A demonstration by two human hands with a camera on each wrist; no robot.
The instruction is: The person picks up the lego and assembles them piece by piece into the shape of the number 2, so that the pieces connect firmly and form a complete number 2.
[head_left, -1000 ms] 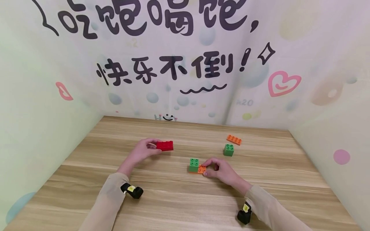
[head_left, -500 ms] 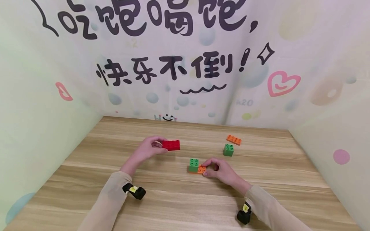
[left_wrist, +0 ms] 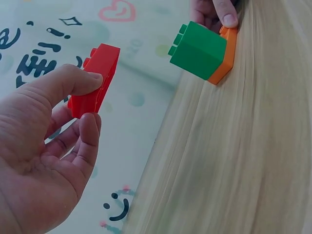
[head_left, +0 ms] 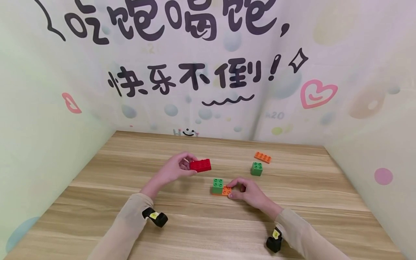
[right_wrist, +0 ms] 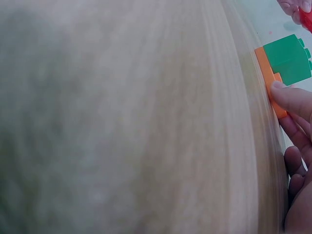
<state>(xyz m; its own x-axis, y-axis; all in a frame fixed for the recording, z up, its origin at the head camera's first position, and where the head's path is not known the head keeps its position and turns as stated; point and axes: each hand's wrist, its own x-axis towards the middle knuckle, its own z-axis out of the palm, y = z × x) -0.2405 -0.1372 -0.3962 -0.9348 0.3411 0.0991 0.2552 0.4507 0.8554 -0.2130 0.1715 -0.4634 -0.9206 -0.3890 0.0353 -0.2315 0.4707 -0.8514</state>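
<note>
Between thumb and fingers, my left hand [head_left: 175, 168] pinches a red building brick [head_left: 200, 165] by its left end, raised above the table. In the left wrist view the red brick [left_wrist: 96, 80] is tilted, its studs facing left. To its right and nearer me, a green brick [head_left: 217, 185] sits on the left half of a flat orange plate brick [head_left: 226, 190]. My right hand [head_left: 249, 194] holds that plate's right end on the table. The right wrist view shows the thumb on the orange plate [right_wrist: 270, 83], beside the green brick [right_wrist: 287, 59].
A second green brick [head_left: 256, 168] stands on the wooden table [head_left: 201, 224] behind my right hand. Farther back lies another orange plate brick [head_left: 263, 157]. A printed cloth wall [head_left: 208, 119] rises behind the table, with more cloth at both sides.
My left hand has moved to the right with the red brick, toward the green and orange stack, and the brick has tilted slightly. My right hand has stayed in place on the orange plate brick.
</note>
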